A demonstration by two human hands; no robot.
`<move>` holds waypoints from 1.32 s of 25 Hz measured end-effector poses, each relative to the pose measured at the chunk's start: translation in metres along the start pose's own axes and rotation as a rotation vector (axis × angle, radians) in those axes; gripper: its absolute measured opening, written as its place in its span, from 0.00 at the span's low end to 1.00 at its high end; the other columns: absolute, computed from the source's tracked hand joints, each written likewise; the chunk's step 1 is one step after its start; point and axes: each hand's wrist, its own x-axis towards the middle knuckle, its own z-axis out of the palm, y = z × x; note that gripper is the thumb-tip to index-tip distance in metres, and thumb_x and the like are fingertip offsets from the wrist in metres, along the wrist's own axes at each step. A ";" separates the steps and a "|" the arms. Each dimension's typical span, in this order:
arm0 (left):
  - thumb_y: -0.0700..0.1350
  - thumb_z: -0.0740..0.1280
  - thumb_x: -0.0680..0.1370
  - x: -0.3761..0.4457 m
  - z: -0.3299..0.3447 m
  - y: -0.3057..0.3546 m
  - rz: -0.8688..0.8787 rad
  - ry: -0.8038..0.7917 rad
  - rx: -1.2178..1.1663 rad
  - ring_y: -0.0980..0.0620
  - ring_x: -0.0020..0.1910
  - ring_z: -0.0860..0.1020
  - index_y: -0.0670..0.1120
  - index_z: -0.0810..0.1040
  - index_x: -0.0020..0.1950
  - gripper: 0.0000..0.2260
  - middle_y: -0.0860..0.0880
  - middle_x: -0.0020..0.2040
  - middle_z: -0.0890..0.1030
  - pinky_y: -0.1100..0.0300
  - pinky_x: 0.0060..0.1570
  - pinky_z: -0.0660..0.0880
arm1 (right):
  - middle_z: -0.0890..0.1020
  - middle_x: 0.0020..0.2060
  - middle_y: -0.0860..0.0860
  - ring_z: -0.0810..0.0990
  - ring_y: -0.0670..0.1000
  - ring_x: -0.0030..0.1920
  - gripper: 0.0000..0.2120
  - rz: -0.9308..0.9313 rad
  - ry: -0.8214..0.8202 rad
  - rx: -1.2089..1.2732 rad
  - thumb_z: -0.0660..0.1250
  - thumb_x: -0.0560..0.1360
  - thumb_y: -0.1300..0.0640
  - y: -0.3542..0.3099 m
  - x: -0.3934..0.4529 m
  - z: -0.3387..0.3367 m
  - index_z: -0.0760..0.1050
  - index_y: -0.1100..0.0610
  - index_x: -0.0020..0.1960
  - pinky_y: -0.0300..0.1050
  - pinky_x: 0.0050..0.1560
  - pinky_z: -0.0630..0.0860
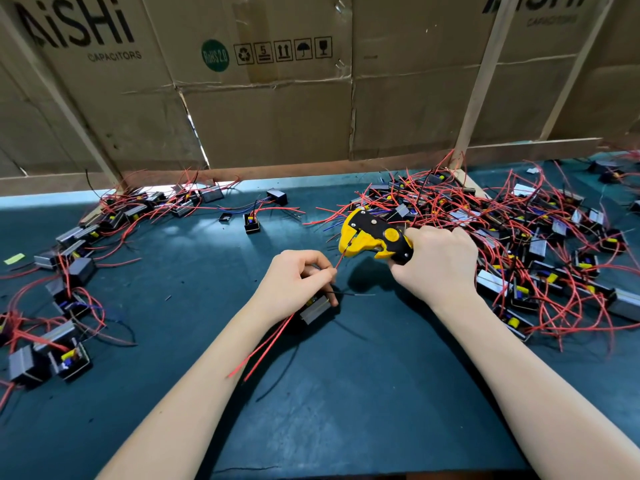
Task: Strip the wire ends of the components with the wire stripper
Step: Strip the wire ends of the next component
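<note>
From the head camera, the dark teal surface runs back to a wall of flattened cardboard boxes braced by pale wooden strips, which closes off its far edge. The near middle of the surface is the open room, bare apart from a few loose wire scraps and the two forearms lying across it. To the right, a dense pile of components with tangled red leads fills the space up to the right edge of the picture. To the left, a looser row of components curves from the back edge down the left side.

The left hand sits at the centre, its fingers curled closed: thumb and forefinger pinch a red wire, while the lower fingers press a grey component against the surface. Two more red leads trail from under that hand toward the near edge.

The right hand is wrapped tight around the handles of the yellow and black wire stripper, held just above the surface beside the right pile. The stripper's head points left, and the pinched red wire's end reaches into it.
</note>
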 end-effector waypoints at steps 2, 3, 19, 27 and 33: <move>0.44 0.66 0.80 0.001 -0.007 -0.004 -0.041 -0.120 -0.152 0.53 0.34 0.78 0.41 0.79 0.42 0.10 0.42 0.35 0.84 0.66 0.40 0.71 | 0.79 0.29 0.53 0.78 0.59 0.34 0.18 0.041 -0.030 -0.017 0.71 0.68 0.41 0.000 0.000 0.001 0.73 0.55 0.31 0.44 0.36 0.59; 0.47 0.66 0.80 0.001 -0.011 -0.006 -0.053 -0.185 -0.220 0.53 0.36 0.79 0.40 0.80 0.45 0.11 0.40 0.38 0.83 0.67 0.40 0.72 | 0.79 0.29 0.53 0.78 0.59 0.34 0.19 0.064 -0.037 -0.026 0.70 0.69 0.41 0.000 -0.001 0.001 0.74 0.54 0.31 0.43 0.35 0.58; 0.42 0.77 0.72 -0.006 -0.032 -0.005 0.096 -0.585 -0.009 0.51 0.46 0.78 0.47 0.85 0.48 0.06 0.50 0.43 0.81 0.57 0.50 0.75 | 0.80 0.41 0.54 0.78 0.60 0.47 0.19 0.201 -0.028 0.003 0.70 0.68 0.40 0.017 -0.001 0.009 0.77 0.57 0.43 0.51 0.47 0.66; 0.42 0.75 0.74 -0.004 -0.031 -0.006 0.117 -0.469 0.058 0.46 0.42 0.77 0.44 0.82 0.43 0.04 0.50 0.44 0.79 0.54 0.45 0.74 | 0.80 0.40 0.54 0.78 0.60 0.46 0.18 0.191 -0.051 0.015 0.70 0.69 0.40 0.016 -0.002 0.009 0.76 0.56 0.43 0.51 0.45 0.66; 0.47 0.76 0.73 -0.004 -0.033 -0.009 0.161 -0.470 0.175 0.51 0.46 0.79 0.50 0.84 0.44 0.03 0.50 0.43 0.83 0.56 0.50 0.75 | 0.79 0.39 0.54 0.78 0.60 0.46 0.19 0.188 -0.054 0.014 0.70 0.69 0.40 0.015 -0.003 0.008 0.75 0.56 0.41 0.50 0.45 0.65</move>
